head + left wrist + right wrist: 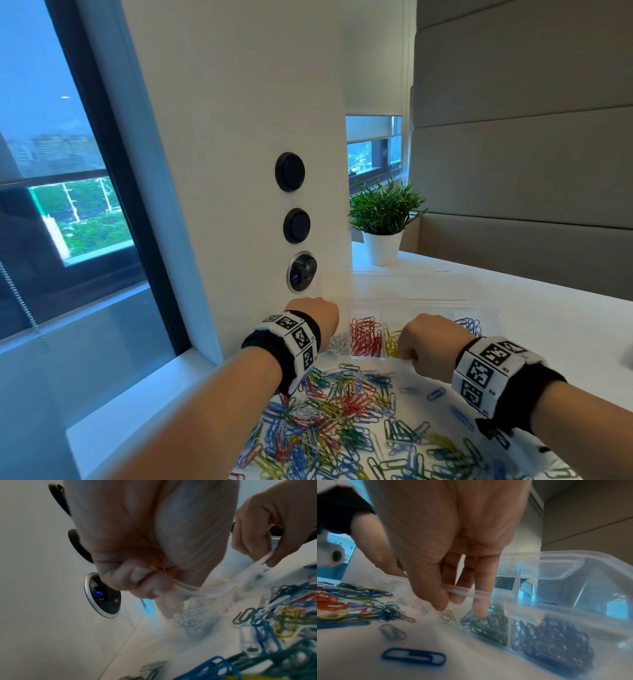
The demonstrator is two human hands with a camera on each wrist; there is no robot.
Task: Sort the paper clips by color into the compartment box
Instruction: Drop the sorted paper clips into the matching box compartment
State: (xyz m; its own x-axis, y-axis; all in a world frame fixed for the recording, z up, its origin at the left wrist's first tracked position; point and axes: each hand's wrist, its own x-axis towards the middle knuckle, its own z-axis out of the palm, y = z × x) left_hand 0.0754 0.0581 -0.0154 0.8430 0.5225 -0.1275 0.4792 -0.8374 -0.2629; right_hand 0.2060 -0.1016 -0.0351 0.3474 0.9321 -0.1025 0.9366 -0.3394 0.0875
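A clear compartment box [411,302] lies on the white table with its lid [565,563] open at the back. Its compartments hold white [337,344], red [365,337], yellow [392,342], green [486,626] and blue [469,325] clips. My left hand [145,582] pinches the box's near-left corner rim [197,595] with curled fingers. My right hand [460,599] grips the front rim [522,601], thumb outside and fingers inside over the green clips. A mixed pile of coloured clips [342,411] lies in front of the box, under my wrists.
A white column with round black sockets [301,272] stands right behind my left hand [313,318]. A potted plant [382,246] sits at the back of the table. Loose blue clips [413,655] lie near my right hand [428,342]. The table's left edge borders the window sill.
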